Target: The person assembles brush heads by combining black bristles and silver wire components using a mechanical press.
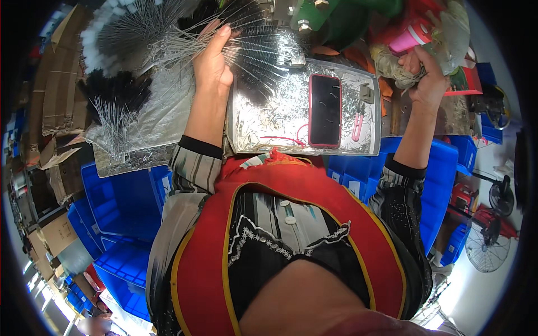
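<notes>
A fanned bundle of thin wire-stemmed brushes with black bristles (255, 53) is gripped in my left hand (213, 59), raised above the left side of a shallow metal tray (241, 143). The wire stems point left and the black bristle ends spread right. At the far right, my right hand (427, 78) has its fingers curled in beside a pale stringy bundle (392, 68) and just below a pink cup (409, 39). What its fingers pinch, if anything, is too small to tell.
The tray holds many wire offcuts, a red-edged phone (325, 110) and a pink cutter (357, 126). More brushes, white-ended (92, 42) and black (115, 89), lie at left. Green machinery (347, 17) stands behind the tray. Blue bins (120, 196) flank me.
</notes>
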The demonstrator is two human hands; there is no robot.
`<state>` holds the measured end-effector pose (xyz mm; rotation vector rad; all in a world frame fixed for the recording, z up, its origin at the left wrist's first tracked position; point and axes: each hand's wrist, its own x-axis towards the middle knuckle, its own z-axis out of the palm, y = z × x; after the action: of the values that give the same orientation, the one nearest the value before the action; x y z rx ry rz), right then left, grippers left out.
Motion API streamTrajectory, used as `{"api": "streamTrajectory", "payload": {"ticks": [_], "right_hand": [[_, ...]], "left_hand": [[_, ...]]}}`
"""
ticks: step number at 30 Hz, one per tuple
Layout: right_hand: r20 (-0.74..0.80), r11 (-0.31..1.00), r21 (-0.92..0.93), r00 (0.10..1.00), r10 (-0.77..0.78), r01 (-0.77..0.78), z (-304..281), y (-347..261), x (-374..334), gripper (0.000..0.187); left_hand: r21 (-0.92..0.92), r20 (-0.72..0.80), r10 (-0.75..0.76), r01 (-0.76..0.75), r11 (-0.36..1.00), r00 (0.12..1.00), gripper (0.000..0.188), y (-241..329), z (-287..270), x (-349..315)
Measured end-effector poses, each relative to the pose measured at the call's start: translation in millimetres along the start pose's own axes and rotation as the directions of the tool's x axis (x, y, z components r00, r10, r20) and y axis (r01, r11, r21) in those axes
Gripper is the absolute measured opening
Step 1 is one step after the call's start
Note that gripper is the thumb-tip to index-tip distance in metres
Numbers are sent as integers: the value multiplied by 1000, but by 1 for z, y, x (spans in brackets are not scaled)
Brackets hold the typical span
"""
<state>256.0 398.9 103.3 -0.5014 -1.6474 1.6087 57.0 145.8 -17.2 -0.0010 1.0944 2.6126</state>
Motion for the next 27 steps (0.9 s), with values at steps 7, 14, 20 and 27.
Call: {"api": "streamTrajectory", "payload": {"ticks": [7, 14, 20, 27], "right_hand": [[28, 1000, -2, 999, 23, -23, -1, -2, 1, 30], [14, 999, -26, 999, 33, -32, 1, -19, 8, 23], [49, 924, 113, 927, -372, 365, -1, 53, 1, 11], [4, 999, -36, 1000, 8, -7, 7, -13, 1, 27]], "left_hand": [[-87, -99, 8, -17, 996, 995, 25, 1, 6, -5], [-75, -112, 50, -58, 995, 992, 26, 1, 5, -3], [23, -176, 17, -13, 1000, 984, 22, 7, 13, -4], [24, -210, -4, 10, 1000, 978, 21, 6, 22, -1]]}}
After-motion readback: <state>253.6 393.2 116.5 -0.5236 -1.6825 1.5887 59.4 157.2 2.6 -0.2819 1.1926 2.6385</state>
